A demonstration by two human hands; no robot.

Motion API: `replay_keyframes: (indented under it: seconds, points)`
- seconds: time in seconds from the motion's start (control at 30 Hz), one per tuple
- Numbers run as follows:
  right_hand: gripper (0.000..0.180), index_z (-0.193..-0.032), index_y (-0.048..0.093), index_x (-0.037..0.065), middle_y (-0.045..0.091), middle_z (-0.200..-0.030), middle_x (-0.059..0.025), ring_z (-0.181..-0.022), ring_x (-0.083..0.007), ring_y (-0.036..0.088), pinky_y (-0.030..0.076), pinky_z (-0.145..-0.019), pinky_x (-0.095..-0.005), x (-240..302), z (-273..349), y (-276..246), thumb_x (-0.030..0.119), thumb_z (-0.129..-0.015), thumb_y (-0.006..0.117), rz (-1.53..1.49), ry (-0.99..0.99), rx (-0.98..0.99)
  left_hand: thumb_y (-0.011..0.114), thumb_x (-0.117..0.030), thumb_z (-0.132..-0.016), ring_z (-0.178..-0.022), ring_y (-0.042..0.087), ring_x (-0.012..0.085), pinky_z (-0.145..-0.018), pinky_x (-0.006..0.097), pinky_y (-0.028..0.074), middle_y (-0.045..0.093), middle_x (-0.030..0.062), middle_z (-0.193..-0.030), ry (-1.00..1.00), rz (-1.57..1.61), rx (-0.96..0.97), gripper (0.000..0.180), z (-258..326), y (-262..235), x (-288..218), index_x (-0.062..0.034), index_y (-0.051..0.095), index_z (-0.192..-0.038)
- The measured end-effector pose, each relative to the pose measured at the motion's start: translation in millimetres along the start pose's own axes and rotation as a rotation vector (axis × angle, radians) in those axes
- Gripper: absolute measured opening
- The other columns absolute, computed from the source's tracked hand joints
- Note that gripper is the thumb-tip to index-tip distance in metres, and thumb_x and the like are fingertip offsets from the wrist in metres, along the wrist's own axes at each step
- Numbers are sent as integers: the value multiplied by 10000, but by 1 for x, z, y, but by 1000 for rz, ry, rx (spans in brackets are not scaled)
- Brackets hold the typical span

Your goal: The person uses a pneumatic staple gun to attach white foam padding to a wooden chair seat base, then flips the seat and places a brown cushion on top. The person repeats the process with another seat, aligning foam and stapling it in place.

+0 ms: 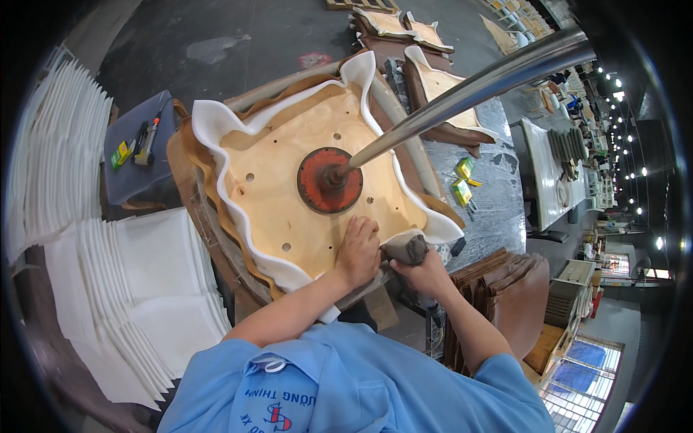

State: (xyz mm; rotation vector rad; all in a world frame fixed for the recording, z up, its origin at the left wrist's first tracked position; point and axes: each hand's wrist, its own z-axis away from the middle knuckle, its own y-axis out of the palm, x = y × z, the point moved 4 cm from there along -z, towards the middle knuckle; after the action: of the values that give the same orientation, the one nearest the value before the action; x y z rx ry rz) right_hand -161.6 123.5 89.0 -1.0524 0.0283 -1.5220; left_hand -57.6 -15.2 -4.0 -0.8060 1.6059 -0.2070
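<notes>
In front of me lies a square plywood seat panel (271, 169), with a white foam sheet (227, 184) and a brown cover (206, 162) curling up around its edges. A red round press plate (312, 173) on a steel rod (462, 97) bears on the panel's middle. My left hand (359, 251) is closed over the near edge of the padding, fingertips against the wood. What lies under its palm is hidden. My right hand (424, 276) grips a dark staple gun (406, 250) at the panel's near right side, close to the foam.
White foam sheets (155, 303) are stacked at the left. A blue-grey padded stool (137, 180) there carries tools and a small box. Brown covers (505, 296) are piled at the right. Beyond the panel, a plastic-wrapped table (498, 187) holds yellow-green boxes (463, 180) and other seat panels (444, 90).
</notes>
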Motion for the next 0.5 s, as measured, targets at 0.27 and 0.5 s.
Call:
replay_keyframes:
  seconds: [0.27,0.5]
  points:
    - [438,-1313,753,29,772,-894,-70,-631,-153,707,579,-611,-345,5,13,5,249,-961,894,-138,61,42,811,-127,-815,-1452,470,435,-1329,625,287,577,203,-1349,-30,-18,-57,358,13,-9,4,59,734,-1111]
    - [401,-1282,774,30,769,-883,-72,-637,-151,706,578,-611,-348,16,6,10,239,-959,887,-5,69,53,807,-107,-818,-1490,442,438,-1354,619,263,567,215,-1380,-25,21,-4,340,15,-11,5,83,749,-1094]
